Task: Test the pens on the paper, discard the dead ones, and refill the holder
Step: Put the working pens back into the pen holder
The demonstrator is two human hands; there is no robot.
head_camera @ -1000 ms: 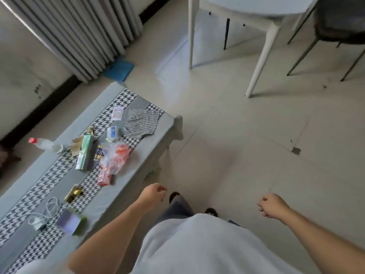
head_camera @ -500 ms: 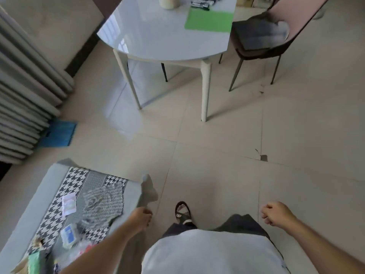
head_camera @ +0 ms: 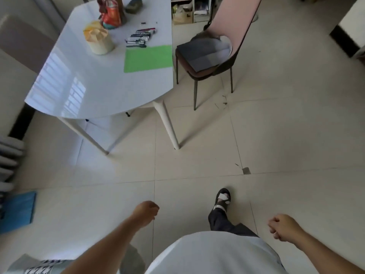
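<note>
While the person stands on the tiled floor, both hands hang low in the head view with fingers loosely curled. The left hand holds nothing. The right hand holds nothing. 1 foot in a dark sandal is forward on the tiles, between the 2 hands.

Task items lie on the white table, well apart from both hands:
- Pens lie in a loose group on the tabletop, mostly side by side; the count cannot be read.
- Green paper lies flat just beside the pens, on their near side, close to the table's right edge.
- Cream container with a crumpled yellowish liner stands left of the pens.
- Orange bag stands behind the container.
- Small dark box sits near the far edge.

Chair, with a pink back and a dark seat, stands just beside the table's right edge. Blue mat lies on the floor at the left.
</note>
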